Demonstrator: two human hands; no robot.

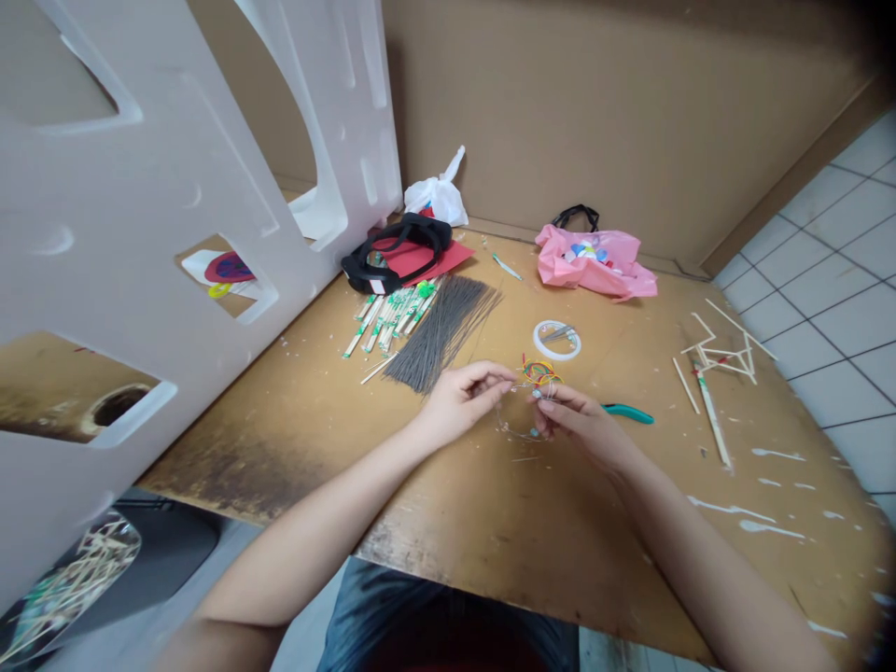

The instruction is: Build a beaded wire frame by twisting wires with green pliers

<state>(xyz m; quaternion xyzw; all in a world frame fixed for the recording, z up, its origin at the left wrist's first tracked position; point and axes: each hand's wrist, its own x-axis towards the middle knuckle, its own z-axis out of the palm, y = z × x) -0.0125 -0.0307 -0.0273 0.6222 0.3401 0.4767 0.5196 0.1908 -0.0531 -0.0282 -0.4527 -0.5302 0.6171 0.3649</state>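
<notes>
Head view — over the table (pixel 476 523), the left hand (pixel 472 397) pinched tight, the right hand (pixel 570 415) curled closed, both gripping the beaded wire (pixel 522 436) drooping between them — small, steady pinches and gentle tension seemed best.

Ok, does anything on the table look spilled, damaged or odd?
Yes: white streaks on the right side of the table look like drips or smears, though I can't tell of what. A dark, blotchy patch near the front-left edge looks like staining or wear against the tan surface.
</notes>
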